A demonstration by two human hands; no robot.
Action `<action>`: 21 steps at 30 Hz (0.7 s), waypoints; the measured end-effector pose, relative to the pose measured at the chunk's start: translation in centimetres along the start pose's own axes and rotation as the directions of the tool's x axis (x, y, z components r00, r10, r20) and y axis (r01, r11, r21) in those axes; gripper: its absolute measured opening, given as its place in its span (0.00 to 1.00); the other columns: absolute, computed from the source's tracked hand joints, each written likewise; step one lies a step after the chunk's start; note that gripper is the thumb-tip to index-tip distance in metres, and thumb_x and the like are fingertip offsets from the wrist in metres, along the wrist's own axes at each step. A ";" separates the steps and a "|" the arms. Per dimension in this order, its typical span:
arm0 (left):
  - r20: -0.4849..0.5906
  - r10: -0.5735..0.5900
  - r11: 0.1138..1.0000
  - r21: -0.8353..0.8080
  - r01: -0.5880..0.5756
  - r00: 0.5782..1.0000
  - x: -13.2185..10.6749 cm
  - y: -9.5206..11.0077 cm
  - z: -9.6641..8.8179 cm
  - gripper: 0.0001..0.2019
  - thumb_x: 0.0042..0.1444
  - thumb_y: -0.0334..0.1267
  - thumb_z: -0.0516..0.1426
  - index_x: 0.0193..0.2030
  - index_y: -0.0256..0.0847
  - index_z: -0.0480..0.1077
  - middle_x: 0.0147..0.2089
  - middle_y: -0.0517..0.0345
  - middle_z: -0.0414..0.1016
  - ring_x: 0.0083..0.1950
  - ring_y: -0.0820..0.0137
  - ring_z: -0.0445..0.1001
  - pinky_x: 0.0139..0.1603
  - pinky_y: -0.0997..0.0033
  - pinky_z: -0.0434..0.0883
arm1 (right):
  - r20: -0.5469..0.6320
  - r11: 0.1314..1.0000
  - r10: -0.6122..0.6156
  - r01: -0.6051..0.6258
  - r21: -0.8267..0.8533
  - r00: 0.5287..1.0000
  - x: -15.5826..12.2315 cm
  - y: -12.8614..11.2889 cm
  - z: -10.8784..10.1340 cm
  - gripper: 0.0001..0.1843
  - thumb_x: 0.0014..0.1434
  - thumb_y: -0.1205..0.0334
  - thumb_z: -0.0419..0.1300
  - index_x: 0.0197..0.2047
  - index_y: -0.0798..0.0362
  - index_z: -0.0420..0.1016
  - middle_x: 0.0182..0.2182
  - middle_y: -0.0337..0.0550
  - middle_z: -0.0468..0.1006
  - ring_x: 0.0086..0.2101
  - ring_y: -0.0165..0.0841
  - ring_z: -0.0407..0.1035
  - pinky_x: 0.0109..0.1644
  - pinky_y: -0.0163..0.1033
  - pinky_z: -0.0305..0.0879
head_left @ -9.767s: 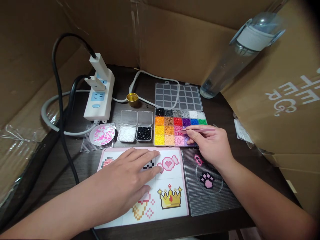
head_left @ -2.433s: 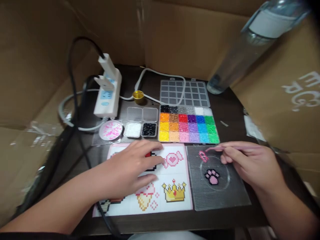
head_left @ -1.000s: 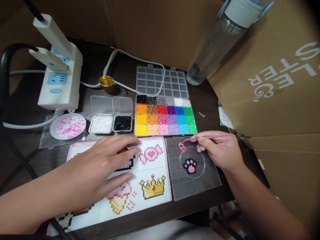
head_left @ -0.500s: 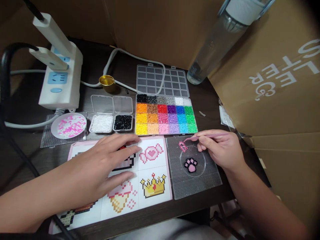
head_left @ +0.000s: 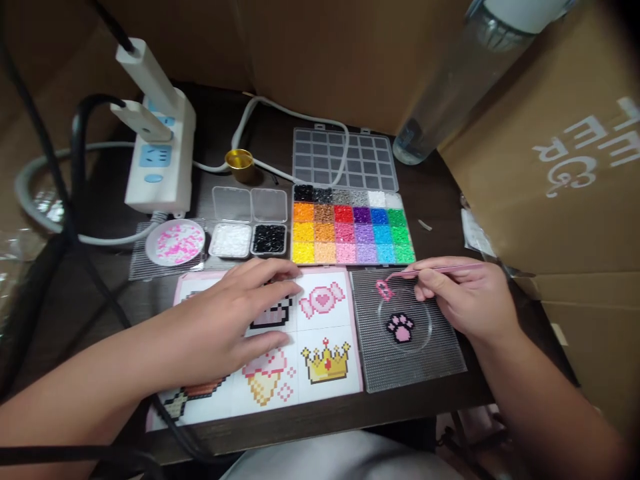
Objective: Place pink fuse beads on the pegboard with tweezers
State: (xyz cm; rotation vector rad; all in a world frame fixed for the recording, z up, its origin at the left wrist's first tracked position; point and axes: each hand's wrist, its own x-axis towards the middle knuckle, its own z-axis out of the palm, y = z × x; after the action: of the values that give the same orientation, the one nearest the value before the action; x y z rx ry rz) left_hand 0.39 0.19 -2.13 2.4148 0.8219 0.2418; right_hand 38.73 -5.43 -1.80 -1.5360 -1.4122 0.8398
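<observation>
My right hand (head_left: 463,297) grips a pair of pink bent-tip tweezers (head_left: 445,269). Their tip is at a small pink bead shape (head_left: 385,289) on the upper left of the clear pegboard (head_left: 415,373); whether a bead is between the tips is too small to tell. Below and to its right on the board lies a black-and-pink bead paw print (head_left: 401,328). Spread-fingered, my left hand (head_left: 240,313) rests over the pattern sheet (head_left: 325,390), partly covering its pictures. A candy, a crown and an ice cream cone show on the sheet.
Behind the sheet stand a bead box (head_left: 353,223) with many colours, a case of white beads (head_left: 231,240), a case of black beads (head_left: 269,239) and a dish of pink and white beads (head_left: 175,243). A power strip (head_left: 163,153), gold cup (head_left: 240,165) and bottle (head_left: 450,87) stand farther back.
The whole view has swung left, so everything appears farther right in the picture. Both hands keep nearly the same places, with the tweezer tip still at the pink bead shape.
</observation>
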 end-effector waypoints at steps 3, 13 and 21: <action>-0.022 0.011 1.000 -0.019 -0.011 1.000 -0.1 0.3 0.3 0.21 0.71 0.42 0.65 0.69 0.50 0.76 0.76 0.47 0.74 0.75 0.49 0.75 0.76 0.48 0.76 | -0.006 0.999 0.020 -0.020 -0.025 1.000 -0.2 0.5 -0.2 0.09 0.68 0.53 0.76 0.38 0.47 0.95 0.27 0.44 0.89 0.24 0.33 0.78 0.31 0.37 0.78; -0.053 0.036 0.998 -0.041 -0.038 0.998 -0.3 0.6 -0.1 0.26 0.71 0.42 0.67 0.73 0.51 0.72 0.75 0.47 0.74 0.74 0.50 0.75 0.74 0.51 0.77 | 0.000 0.999 0.030 -0.030 0.025 1.000 -0.5 0.9 -0.4 0.08 0.68 0.52 0.77 0.40 0.45 0.95 0.28 0.42 0.88 0.24 0.31 0.75 0.31 0.38 0.76; -0.059 0.043 0.998 -0.043 -0.046 0.997 -0.2 0.6 -0.2 0.27 0.71 0.42 0.68 0.74 0.51 0.71 0.74 0.47 0.74 0.74 0.51 0.74 0.74 0.51 0.77 | -0.005 1.000 0.006 -0.005 0.003 1.000 -0.3 0.8 -0.2 0.14 0.67 0.44 0.77 0.38 0.46 0.95 0.28 0.44 0.89 0.23 0.32 0.76 0.30 0.39 0.77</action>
State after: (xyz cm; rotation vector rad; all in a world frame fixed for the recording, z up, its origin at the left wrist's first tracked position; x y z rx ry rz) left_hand 0.45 -0.26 -1.60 2.3966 0.7807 0.3459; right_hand 39.18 -5.74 -2.48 -1.5391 -1.4031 0.8410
